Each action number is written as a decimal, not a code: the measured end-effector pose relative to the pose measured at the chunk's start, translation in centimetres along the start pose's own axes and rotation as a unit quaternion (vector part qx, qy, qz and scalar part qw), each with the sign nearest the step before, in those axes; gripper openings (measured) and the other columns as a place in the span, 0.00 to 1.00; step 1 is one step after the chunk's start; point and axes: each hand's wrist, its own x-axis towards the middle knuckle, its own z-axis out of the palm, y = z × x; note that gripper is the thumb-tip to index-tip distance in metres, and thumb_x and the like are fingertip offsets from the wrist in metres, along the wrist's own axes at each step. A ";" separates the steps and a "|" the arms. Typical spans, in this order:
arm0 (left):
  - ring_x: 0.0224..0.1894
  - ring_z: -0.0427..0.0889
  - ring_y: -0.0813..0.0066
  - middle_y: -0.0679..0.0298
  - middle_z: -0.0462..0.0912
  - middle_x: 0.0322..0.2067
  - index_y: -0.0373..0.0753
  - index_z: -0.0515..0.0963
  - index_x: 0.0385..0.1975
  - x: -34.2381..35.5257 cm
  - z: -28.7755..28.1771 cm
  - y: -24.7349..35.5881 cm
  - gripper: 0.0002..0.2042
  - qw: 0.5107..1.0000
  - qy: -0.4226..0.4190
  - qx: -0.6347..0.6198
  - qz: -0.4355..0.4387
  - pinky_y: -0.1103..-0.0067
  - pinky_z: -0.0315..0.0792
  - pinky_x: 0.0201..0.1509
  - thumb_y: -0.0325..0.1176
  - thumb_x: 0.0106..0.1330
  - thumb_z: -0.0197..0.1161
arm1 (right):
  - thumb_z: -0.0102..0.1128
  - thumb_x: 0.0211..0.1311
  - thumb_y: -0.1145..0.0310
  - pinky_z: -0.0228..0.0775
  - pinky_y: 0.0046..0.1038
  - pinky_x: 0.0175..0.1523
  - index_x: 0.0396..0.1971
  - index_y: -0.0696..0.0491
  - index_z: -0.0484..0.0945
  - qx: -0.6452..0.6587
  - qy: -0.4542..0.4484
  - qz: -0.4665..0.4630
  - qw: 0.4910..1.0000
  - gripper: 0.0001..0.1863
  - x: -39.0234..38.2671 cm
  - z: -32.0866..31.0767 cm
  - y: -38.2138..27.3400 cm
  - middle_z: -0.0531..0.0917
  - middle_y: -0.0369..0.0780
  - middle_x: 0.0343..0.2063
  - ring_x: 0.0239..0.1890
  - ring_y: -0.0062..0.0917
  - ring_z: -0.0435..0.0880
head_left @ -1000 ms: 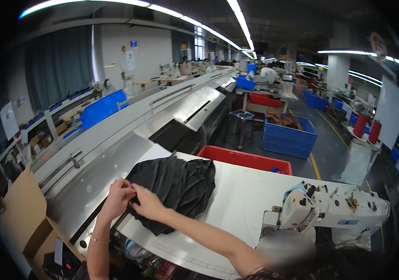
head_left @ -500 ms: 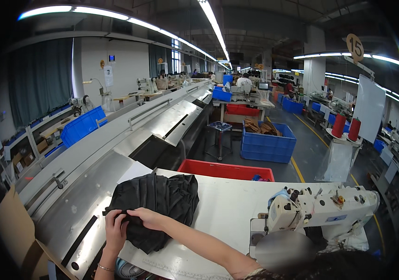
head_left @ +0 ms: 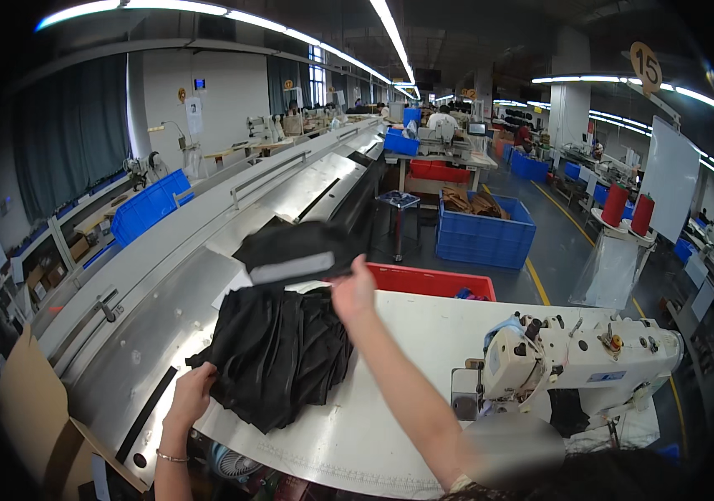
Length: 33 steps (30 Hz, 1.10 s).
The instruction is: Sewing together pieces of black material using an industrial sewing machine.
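A pile of black fabric pieces (head_left: 277, 355) lies gathered in folds on the white sewing table (head_left: 403, 401). At the pile's left corner, my left hand (head_left: 195, 392) is closed, pinching the fabric edge. Out beyond the pile, my right hand (head_left: 353, 294) grips the right end of another black fabric piece (head_left: 294, 244). That piece is spread in the air, smeared by motion, with a pale grey strip along its near side. The white sewing machine (head_left: 578, 355) stands on the table to the right, some black fabric (head_left: 568, 411) beneath its arm.
A red bin (head_left: 423, 282) sits just past the table's far edge. Along the left runs a metal chute (head_left: 173, 321), with an open cardboard box (head_left: 35, 401) near me. Farther off stand a blue crate (head_left: 484, 238) of brown pieces and red thread cones (head_left: 615, 204).
My hands have parted. The right one has swung away and up, carrying a black piece off the pile, while the left has stayed near the pile's left corner. The view has shifted slightly.
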 end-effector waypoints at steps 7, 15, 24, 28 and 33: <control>0.28 0.81 0.55 0.56 0.82 0.23 0.43 0.71 0.48 7.5 -1.0 4.2 0.24 0.990 -0.093 0.105 -0.023 0.67 0.73 0.35 0.56 0.66 0.43 | 0.46 0.68 0.61 0.67 0.20 0.46 0.48 0.60 0.70 -0.201 -0.021 -0.234 0.951 0.18 -0.7 5.7 -12.0 0.77 0.37 0.44 0.43 0.20 0.76; 0.44 0.79 0.59 0.54 0.81 0.35 0.42 0.77 0.47 9.3 2.2 4.5 0.26 0.920 -0.265 0.287 -0.040 0.68 0.74 0.44 0.57 0.62 0.50 | 0.43 0.69 0.60 0.69 0.23 0.39 0.36 0.64 0.75 -0.458 0.031 -0.448 0.767 0.20 -4.0 8.3 -18.3 0.81 0.40 0.29 0.29 0.23 0.77; 0.67 0.50 0.52 0.55 0.51 0.66 0.48 0.48 0.67 8.3 9.2 6.5 0.34 0.983 -0.074 0.166 0.031 0.54 0.46 0.66 0.56 0.64 0.46 | 0.60 0.51 0.71 0.62 0.37 0.62 0.44 0.60 0.74 -0.860 -0.316 -0.077 0.394 0.18 -30.1 -9.0 -14.5 0.77 0.45 0.45 0.53 0.37 0.73; 0.56 0.66 0.52 0.54 0.70 0.52 0.37 0.72 0.50 7.9 7.8 10.1 0.18 0.976 0.102 0.161 0.105 0.62 0.59 0.59 0.37 0.62 0.58 | 0.57 0.49 0.71 0.62 0.39 0.60 0.47 0.63 0.71 -0.878 -0.346 -0.033 0.329 0.22 -37.8 -8.3 -15.7 0.75 0.48 0.48 0.56 0.38 0.72; 0.29 0.77 0.61 0.58 0.72 0.27 0.37 0.77 0.30 -1.3 12.1 26.9 0.10 0.928 -0.207 -0.124 0.285 0.71 0.73 0.30 0.38 0.59 0.62 | 0.48 0.53 0.65 0.68 0.38 0.53 0.44 0.65 0.71 -0.922 -0.323 -0.104 0.188 0.21 -39.5 -8.3 -14.6 0.76 0.57 0.42 0.49 0.47 0.75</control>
